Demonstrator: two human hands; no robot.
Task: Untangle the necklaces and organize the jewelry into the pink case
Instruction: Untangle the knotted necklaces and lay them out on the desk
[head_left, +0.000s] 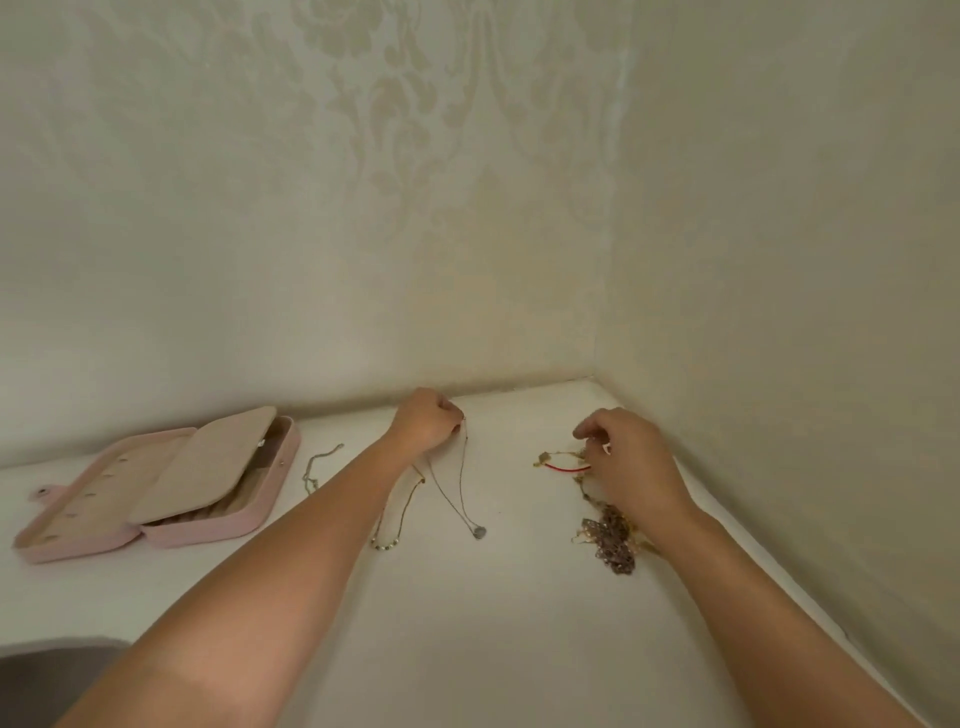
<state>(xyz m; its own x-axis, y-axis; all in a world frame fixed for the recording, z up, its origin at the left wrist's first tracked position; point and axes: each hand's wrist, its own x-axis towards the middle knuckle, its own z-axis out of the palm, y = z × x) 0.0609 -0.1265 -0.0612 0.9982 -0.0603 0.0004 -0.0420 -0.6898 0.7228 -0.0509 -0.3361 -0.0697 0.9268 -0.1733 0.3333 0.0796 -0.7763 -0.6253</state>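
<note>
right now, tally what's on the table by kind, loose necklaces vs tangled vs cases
separated necklaces: 3 (silver chain, gold beaded chain, pendant chain pinched by left hand)
tangled jewelry pile: 1 (right hand pinching it; pieces inside can't be counted)
pink case: 1, open
total: 5

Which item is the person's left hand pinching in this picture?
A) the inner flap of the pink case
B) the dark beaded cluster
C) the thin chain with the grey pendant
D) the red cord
C: the left hand pinches the top of the thin chain, whose grey pendant lies on the table, while the red cord lies by the right hand.
</note>
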